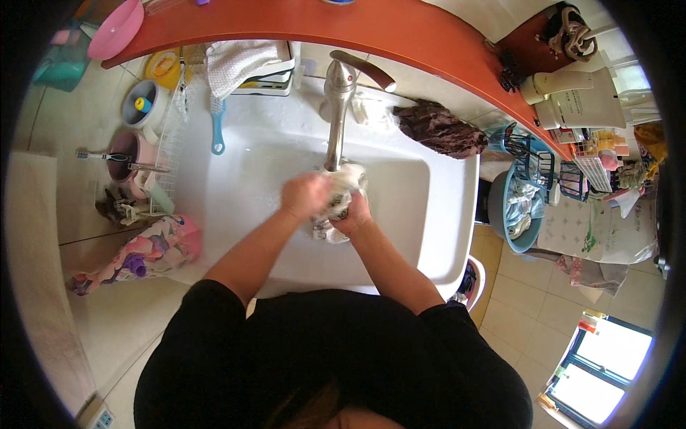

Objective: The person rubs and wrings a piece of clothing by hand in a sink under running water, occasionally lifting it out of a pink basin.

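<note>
A wet white cloth with dark markings [343,185] is bunched under the spout of a metal faucet [336,128], over the basin of a white sink [396,236]. My right hand [352,215] grips it from the right, thumb upward on the fabric. At its left side, my left hand [304,195] is closed against the same cloth and blurred by motion; its fingertips are hard to make out. The lower end of the fabric hangs into the basin below my hands.
A blue-handled brush [217,128] lies on the sink's left ledge, near a white textured towel [241,61]. Dark brown fabric [442,128] rests at the back right rim. A red-brown shelf [300,21] overhangs the back. Wire rack [170,145] stands left; a blue-grey basin [498,209] holds clothes, right.
</note>
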`<state>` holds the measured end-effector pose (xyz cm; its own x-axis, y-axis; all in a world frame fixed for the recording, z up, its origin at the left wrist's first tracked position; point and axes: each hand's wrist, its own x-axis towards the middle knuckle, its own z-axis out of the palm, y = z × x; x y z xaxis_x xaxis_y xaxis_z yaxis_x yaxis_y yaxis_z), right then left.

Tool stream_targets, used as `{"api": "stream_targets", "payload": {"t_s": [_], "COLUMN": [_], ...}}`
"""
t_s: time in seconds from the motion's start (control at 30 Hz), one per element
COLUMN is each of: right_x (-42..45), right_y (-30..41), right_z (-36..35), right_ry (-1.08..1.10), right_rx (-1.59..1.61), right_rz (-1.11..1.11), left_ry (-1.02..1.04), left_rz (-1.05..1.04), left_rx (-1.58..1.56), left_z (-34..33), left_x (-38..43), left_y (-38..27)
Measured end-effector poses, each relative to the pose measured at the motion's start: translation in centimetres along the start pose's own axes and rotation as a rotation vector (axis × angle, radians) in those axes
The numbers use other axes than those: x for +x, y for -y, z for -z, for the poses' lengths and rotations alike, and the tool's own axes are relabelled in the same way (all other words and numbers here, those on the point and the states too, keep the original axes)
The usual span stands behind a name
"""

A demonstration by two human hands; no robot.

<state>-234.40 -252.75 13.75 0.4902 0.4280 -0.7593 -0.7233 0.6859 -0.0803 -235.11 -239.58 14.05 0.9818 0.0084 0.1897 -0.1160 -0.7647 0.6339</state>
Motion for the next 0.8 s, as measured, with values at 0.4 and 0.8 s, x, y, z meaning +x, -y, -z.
{"api": "stream_targets", "payload": {"t_s": [0.4, 0.8], "right_x": [-2.2, -0.3], "right_y": [1.2, 4.1], "right_z": [4.0, 1.2], "right_ry": [0.147, -0.393], "right_rx": [-2.429, -0.685], "right_rz": [0.570, 0.001], "left_ry": [0.193, 0.455], "left_rz": [0.085, 0.641], "left_rx": [0.405, -0.659], "left_z": [4.5, 0.0], "left_x": [-0.7, 0.2], "left_y": [4.6, 0.6]}}
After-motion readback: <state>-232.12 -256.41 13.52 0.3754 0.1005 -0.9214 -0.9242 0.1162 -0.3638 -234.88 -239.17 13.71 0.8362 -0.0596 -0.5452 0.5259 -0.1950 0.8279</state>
